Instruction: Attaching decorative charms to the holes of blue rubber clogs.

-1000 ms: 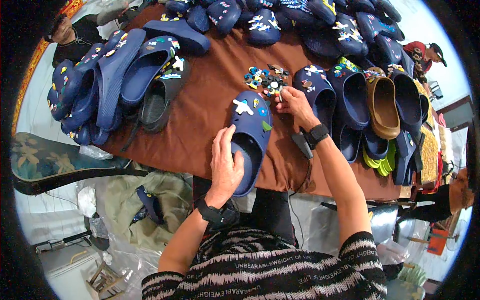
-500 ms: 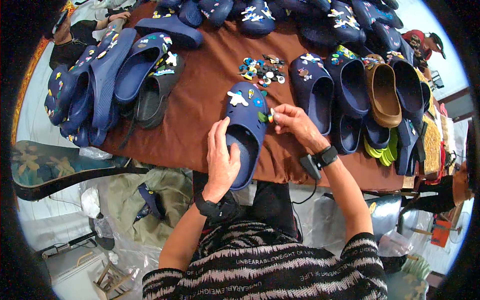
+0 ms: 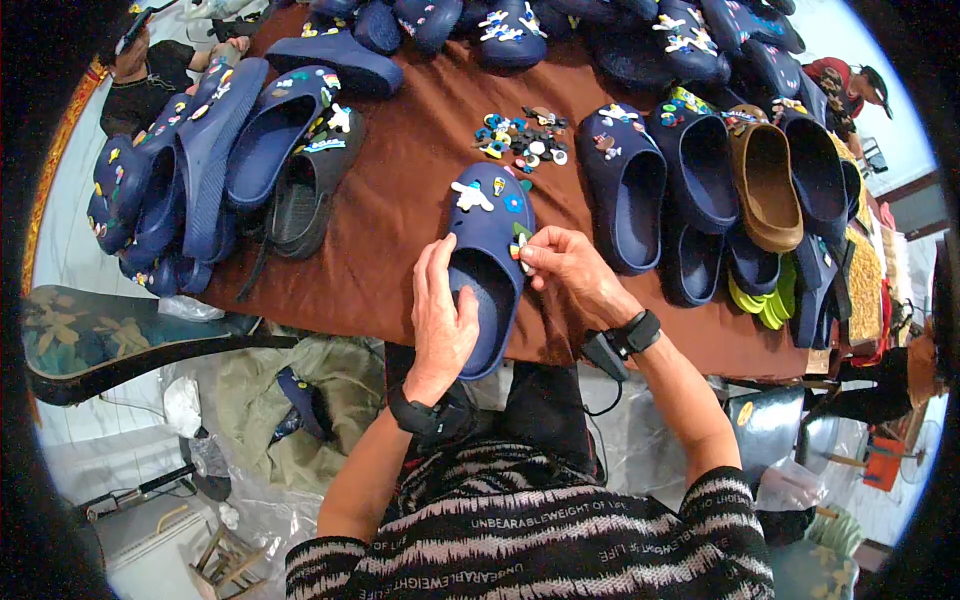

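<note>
In front of me a navy clog lies toe-away at the cloth's near edge. Several shoe charms decorate its toe, among them a white figure and a blue flower. My left hand grips the clog by its left side, thumb inside the opening. A small rainbow-coloured shoe charm is pinched in the fingertips of my right hand, up against the right side of the upper, just below a green leaf charm. Its back is hidden. Beyond the toe lies a pile of loose charms.
Brown cloth covers the table. Decorated navy clogs stand at right with a brown clog; more clogs crowd the left and far side. A patterned stool is at lower left. Other people sit at both far corners.
My right hand has moved left with the rainbow charm, from beside the clog to against its upper. My left hand keeps its grip.
</note>
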A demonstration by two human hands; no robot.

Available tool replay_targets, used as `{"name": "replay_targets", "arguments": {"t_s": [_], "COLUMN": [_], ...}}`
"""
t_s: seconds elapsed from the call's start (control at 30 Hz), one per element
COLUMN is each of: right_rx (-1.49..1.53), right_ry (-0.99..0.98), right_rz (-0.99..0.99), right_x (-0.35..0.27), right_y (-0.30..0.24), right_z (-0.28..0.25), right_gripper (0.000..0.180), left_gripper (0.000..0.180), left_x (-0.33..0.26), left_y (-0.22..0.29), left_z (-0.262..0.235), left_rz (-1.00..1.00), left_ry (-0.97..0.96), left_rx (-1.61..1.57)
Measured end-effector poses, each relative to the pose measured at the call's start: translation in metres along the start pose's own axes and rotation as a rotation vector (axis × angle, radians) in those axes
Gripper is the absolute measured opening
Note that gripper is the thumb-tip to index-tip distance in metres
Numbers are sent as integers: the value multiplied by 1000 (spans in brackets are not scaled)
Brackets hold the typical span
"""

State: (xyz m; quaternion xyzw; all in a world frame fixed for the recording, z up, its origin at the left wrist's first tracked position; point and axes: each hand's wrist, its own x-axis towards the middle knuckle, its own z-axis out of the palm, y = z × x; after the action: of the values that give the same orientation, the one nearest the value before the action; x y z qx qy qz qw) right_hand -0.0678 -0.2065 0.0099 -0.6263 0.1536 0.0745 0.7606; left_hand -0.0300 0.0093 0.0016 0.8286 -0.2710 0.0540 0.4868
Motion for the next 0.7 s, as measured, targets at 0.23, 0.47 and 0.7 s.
{"name": "replay_targets", "arguments": {"t_s": [0.23, 0.47, 0.7], "right_rx": [-59, -642, -959], "right_ry": [-114, -231, -205], "right_rz": [48, 179, 222], "right_x": [8, 36, 49], "right_y": [-11, -45, -61], "right_z": [-11, -16, -1], "right_gripper": [18, 44, 49], "left_gripper": [65, 65, 65], "left_x": [1, 0, 0], "left_y": [0, -1, -1], "left_z": [-2, -1, -1], "left_rz": [10, 28, 23], "left_ry": [-1, 7, 1], "left_rx": [-19, -4, 0]}}
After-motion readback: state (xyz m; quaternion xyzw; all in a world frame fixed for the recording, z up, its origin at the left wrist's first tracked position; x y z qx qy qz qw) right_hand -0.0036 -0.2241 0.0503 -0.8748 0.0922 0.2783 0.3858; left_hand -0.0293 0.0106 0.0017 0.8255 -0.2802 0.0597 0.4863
